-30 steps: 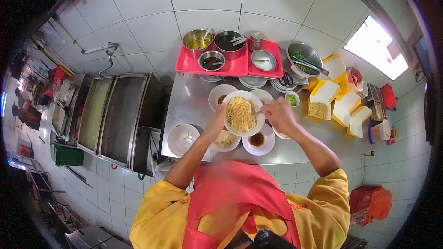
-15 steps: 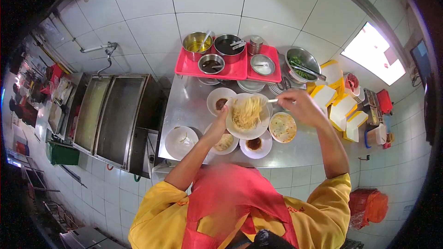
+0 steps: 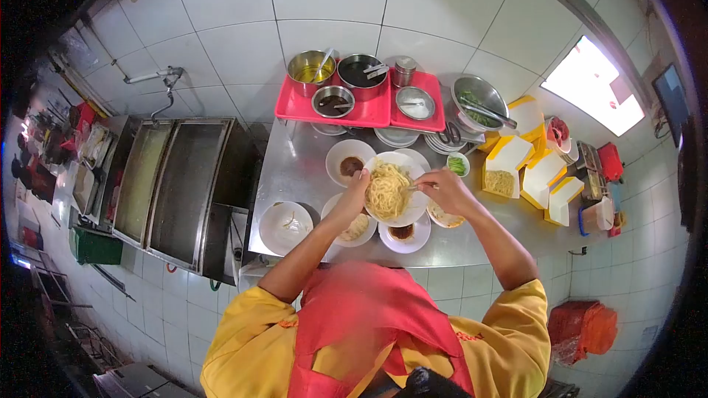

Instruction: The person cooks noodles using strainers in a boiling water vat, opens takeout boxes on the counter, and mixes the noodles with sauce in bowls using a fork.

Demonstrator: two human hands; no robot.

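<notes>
A white bowl full of pale yellow noodles is held up over the steel counter. My left hand grips its left rim. In my right hand is a thin utensil, its end in the noodles; whether it is a fork or a spoon is hidden. Around this bowl stand a bowl with brown sauce, another bowl with dark sauce, and a bowl of pale food partly behind my left forearm. A bowl with orange-stained contents is partly covered by my right hand.
Pots and tins sit on red trays at the back. Beside them are a steel bowl of greens and a small cup of chopped greens. Yellow boxes stand at right, one holding noodles. A used white bowl stands at left.
My right hand has moved left and down, bringing the utensil into the noodles. The noodles, lifted in strands before, now lie mixed in the bowl.
</notes>
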